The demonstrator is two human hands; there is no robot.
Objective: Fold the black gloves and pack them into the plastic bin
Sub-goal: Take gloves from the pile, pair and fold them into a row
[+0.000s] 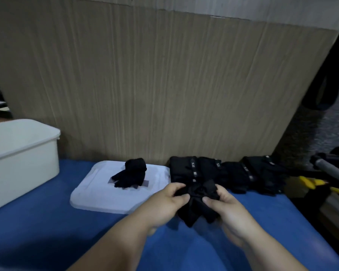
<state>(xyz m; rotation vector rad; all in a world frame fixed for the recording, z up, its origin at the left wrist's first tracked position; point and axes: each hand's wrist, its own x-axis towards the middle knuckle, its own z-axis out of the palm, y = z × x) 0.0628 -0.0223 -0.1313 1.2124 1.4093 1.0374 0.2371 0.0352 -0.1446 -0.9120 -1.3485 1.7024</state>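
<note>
Black glove bundle [198, 206] at five o'clock, pinched by left hand [164, 204] and right hand [230, 209]; white plastic bin [24, 167] at nine o'clock.

crumpled black glove [199, 202] held mid-fold; rolled glove [132, 173] on a white lid [98, 194]; white plastic bin [24, 159] at left

Matt black cloth gloves [199, 204], smooth white plastic bin [22, 153], blue fabric tabletop [47, 231]

One plastic bin [22, 159] and one white lid [98, 196] sit on the surface [47, 231]. One folded glove bundle [131, 173] lies on the lid. The left hand [164, 200] and right hand [227, 204] grip a second bundle [198, 204]. The row of gloves [233, 173] along the far edge shows about four; they overlap, so the exact count is unclear.
</note>
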